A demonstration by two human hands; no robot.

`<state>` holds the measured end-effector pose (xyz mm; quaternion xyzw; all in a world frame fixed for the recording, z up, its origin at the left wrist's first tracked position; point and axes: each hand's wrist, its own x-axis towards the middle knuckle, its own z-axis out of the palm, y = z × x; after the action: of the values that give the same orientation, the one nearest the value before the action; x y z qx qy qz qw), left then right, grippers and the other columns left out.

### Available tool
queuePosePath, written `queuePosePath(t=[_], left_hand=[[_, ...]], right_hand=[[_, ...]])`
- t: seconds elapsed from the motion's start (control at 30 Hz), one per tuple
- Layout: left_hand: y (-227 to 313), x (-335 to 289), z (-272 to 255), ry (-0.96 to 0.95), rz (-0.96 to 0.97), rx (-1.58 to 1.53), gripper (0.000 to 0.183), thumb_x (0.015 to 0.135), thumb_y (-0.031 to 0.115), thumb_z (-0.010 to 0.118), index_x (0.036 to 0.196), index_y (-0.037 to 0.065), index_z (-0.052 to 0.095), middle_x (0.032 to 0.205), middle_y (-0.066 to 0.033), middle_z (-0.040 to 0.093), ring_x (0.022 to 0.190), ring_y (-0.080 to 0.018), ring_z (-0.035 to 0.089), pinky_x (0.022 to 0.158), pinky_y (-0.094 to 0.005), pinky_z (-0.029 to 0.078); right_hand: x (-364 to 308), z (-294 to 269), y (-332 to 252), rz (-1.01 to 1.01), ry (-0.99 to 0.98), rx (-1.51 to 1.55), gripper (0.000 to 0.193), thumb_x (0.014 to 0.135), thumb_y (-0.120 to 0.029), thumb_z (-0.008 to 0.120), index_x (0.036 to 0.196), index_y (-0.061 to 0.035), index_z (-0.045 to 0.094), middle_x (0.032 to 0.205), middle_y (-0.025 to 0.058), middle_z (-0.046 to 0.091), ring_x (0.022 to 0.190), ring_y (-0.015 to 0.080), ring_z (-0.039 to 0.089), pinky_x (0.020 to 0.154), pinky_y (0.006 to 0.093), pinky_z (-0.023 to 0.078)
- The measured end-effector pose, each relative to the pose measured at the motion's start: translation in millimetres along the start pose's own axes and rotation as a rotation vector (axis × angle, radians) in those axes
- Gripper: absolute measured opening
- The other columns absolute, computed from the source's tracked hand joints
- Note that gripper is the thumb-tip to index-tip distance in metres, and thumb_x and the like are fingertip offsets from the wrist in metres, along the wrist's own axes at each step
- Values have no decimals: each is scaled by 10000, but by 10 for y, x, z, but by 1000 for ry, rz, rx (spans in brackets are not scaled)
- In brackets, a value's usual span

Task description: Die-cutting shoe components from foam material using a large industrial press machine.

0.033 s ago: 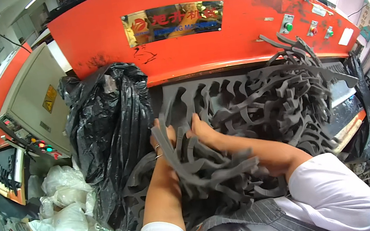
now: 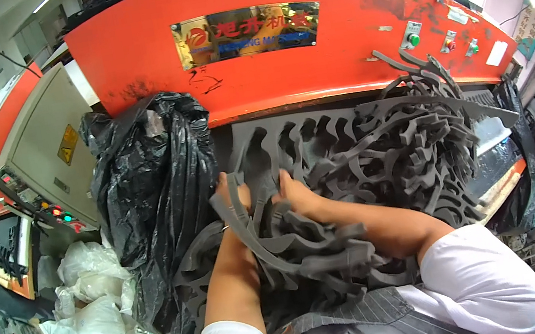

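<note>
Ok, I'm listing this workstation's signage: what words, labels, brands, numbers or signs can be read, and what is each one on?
Gold-toned nameplate on the orange machine: large red characters over smaller blue lettering; I'm leaving its wording unquoted.
Yellow label on the grey cabinet: a warning triangle; print too small to read.
Button plates toward the machine's right end: too small to read.
Wall sign, far right: too blurred to read.

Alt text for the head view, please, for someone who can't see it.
A person's left hand and right hand are among tangled grey strips before an orange machine, with a black plastic bag at left.
</note>
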<state>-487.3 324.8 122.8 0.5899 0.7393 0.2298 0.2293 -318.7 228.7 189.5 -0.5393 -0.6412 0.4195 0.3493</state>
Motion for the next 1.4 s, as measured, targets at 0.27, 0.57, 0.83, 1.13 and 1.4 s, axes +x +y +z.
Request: queuePosePath(t=[0.27, 0.57, 0.83, 1.13, 1.4], left_hand=[[629, -288, -194, 59, 186, 100, 405, 796, 162, 644, 1154, 35, 505, 1172, -191, 596, 1027, -384, 617, 851, -459, 512], [578, -252, -155, 96, 184, 47, 461, 748, 171, 663, 1157, 56, 485, 1167, -204, 587, 1039, -397, 602, 856, -475, 502], [721, -221, -207, 77, 161, 52, 505, 778, 202, 691, 1206, 70, 459, 1180, -219, 586, 1066, -396, 593, 881, -471, 487], [442, -358, 117, -47, 297, -61, 515, 783, 277, 589, 1253, 148, 425, 1035, -238, 635, 943, -403, 646, 833, -491, 517], [82, -461, 158, -203, 261, -169, 321, 892, 265, 464, 1198, 188, 400, 1044, -234, 649, 964, -421, 635, 838, -523, 501]], right_hand=[[-651, -341, -473, 135, -116, -127, 252, 965, -96, 402, 1172, 45, 431, 756, 173, 600, 688, 342, 582, 707, 449, 465], [-959, -509, -832, 7, -491, -320, 368, 823, -68, 570, 1121, 65, 401, 882, 186, 651, 858, 394, 631, 729, 444, 486], [-1075, -248, -1202, -460, -979, -545, 193, 911, -208, 494, 1038, -110, 601, 834, 137, 661, 733, 345, 656, 693, 433, 528], [-403, -2180, 1435, 386, 81, -857, 541, 825, -450, 671, 1055, 37, 627, 972, 202, 685, 954, 315, 660, 838, 429, 510], [-984, -1231, 827, -21, -211, -604, 413, 828, -290, 666, 1112, 6, 615, 886, 171, 631, 843, 256, 618, 767, 387, 485]])
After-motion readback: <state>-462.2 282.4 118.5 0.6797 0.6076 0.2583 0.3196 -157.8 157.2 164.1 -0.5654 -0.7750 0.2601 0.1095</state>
